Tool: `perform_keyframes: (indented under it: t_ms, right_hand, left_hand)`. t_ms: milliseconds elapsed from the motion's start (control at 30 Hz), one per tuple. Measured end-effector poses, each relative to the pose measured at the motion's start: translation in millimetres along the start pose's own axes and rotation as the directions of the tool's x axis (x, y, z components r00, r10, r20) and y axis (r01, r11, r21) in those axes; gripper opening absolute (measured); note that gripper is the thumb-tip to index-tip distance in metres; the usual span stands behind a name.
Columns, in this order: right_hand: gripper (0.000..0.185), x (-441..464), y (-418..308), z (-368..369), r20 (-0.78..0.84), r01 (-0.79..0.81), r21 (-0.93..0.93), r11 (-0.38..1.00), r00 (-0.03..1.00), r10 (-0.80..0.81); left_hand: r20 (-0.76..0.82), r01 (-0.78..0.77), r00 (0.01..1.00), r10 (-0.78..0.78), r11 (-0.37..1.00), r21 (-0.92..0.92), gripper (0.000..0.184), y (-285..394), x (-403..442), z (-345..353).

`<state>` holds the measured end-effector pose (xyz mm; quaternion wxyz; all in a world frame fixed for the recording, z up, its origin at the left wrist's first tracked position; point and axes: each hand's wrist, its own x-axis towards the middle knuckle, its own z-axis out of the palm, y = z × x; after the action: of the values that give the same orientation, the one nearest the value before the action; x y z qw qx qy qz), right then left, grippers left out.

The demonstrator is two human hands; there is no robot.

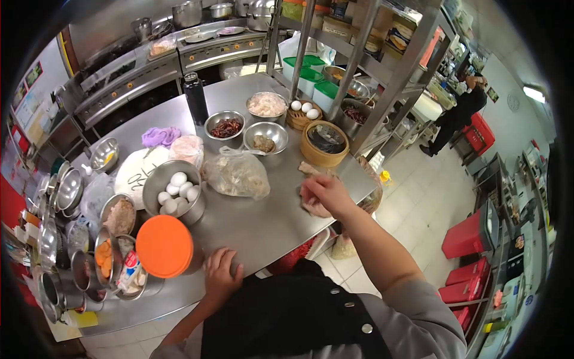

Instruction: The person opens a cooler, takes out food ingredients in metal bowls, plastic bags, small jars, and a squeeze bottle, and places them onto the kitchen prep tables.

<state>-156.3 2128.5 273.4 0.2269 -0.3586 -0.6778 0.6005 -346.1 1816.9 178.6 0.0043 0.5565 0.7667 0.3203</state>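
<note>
My left hand (222,272) lies on the near edge of the steel table (242,224), fingers stretched out, holding nothing. It is right beside a tub with an orange lid (164,246). Near the table's right end, my right hand (326,194) presses down with curled fingers on what looks like a crumpled pale cloth (315,208). Part of that cloth is hidden under the hand. Just beyond it stands a round bamboo steamer (324,157) with dark contents. A knotted clear plastic bag (238,173) lies between my hands, farther back.
A steel bowl of white eggs (198,209) stands left of the bag. Behind are a bowl of dried red chillies (226,127), other bowls and a black bottle (195,99). Metal bowls crowd the left end. A shelf post (359,57) rises at the back right. Another person (463,110) stands far right.
</note>
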Motion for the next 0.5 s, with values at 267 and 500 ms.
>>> perform_keyframes:
  t_ms: [267, 500]
  right_hand:
    - [0.028, 256.5, 40.6, -32.2, -0.28, -0.041, -0.175, 0.984, 0.96, -0.01]
    - [0.028, 341.0, 17.8, -32.4, -0.127, -0.363, -0.074, 0.929, 0.927, 0.352]
  left_hand:
    - [-0.047, 0.143, 0.989, -0.139, 0.985, 0.099, 0.035, -0.9, 1.7, 14.0]
    - [-0.125, 0.204, 0.976, -0.178, 0.948, 0.243, 0.037, 28.8, 22.4, 8.3]
